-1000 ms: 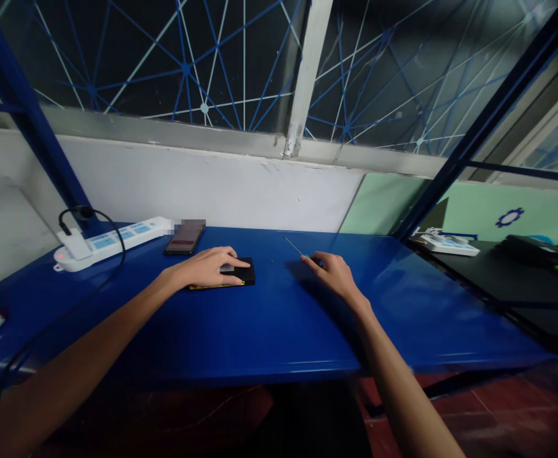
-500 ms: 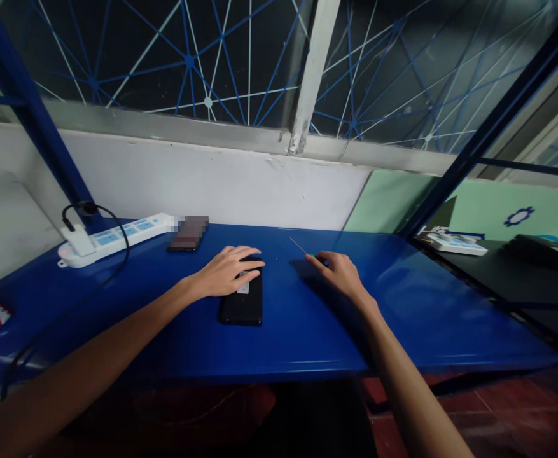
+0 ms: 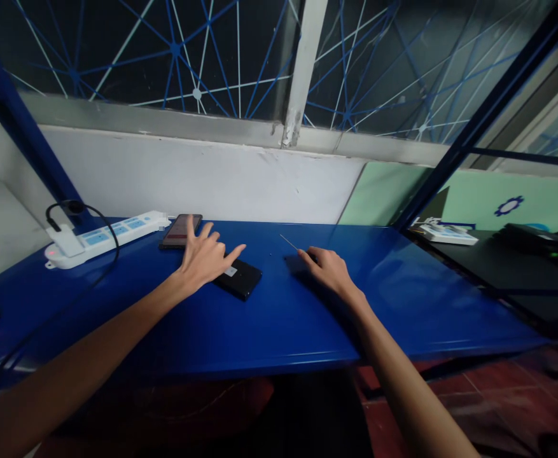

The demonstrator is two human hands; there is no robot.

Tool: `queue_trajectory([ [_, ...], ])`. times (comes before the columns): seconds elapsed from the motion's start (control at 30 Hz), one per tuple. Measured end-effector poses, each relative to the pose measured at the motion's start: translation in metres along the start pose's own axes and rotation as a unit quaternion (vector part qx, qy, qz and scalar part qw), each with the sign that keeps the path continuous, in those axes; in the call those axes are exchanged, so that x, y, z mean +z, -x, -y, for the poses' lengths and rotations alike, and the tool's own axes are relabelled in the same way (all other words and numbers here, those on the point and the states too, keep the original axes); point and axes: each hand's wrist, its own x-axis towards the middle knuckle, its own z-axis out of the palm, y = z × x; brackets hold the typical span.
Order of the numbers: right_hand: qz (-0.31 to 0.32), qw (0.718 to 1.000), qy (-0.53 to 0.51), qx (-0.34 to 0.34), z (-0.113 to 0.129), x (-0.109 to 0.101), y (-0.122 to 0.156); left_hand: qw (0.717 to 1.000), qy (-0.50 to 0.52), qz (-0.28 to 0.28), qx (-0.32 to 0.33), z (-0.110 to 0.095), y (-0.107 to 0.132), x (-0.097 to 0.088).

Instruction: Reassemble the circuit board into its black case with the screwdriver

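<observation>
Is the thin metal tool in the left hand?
No, the thin metal tool extends from the right hand, while the left hand has spread fingers.

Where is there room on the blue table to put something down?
There's bare blue table between the black box and the near edge, and right of the right hand. It's crowded at the back left, where the power strip, phone and left hand bunch together.

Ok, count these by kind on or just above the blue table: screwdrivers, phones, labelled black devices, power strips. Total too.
Screwdriver: 1
Labelled black device: 1
Phone: 1
Power strip: 1
Total: 4
</observation>
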Motion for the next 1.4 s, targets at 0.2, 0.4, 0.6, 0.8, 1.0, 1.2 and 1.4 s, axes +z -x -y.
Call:
queue_trajectory([
  [0.2, -0.061, 0.996, 0.002, -0.064, 0.009, 0.006, 0.01, 0.953, 0.214, 0.158, 0.148, -0.007, 0.001, -0.006],
  [0.4, -0.046, 0.992, -0.009, -0.12, 0.003, 0.004, 0.032, 0.942, 0.203, 0.189, 0.188, -0.023, 0.008, -0.008],
  [0.6, -0.064, 0.99, 0.016, -0.122, 0.008, 0.004, 0.048, 0.951, 0.178, 0.18, 0.175, -0.024, 0.008, 0.001],
  [0.8, -0.082, 0.99, 0.032, -0.113, 0.014, 0.006, 0.049, 0.955, 0.171, 0.175, 0.168, -0.026, 0.008, 0.004],
  [1.0, -0.078, 0.991, 0.038, -0.098, 0.013, 0.005, 0.049, 0.954, 0.175, 0.173, 0.17, -0.027, 0.008, 0.004],
  [1.2, -0.071, 0.991, 0.046, -0.1, 0.013, 0.006, 0.048, 0.946, 0.198, 0.196, 0.166, -0.026, 0.007, -0.002],
  [1.4, -0.065, 0.99, 0.003, -0.125, 0.01, 0.005, 0.049, 0.944, 0.206, 0.201, 0.162, -0.025, 0.008, -0.001],
])
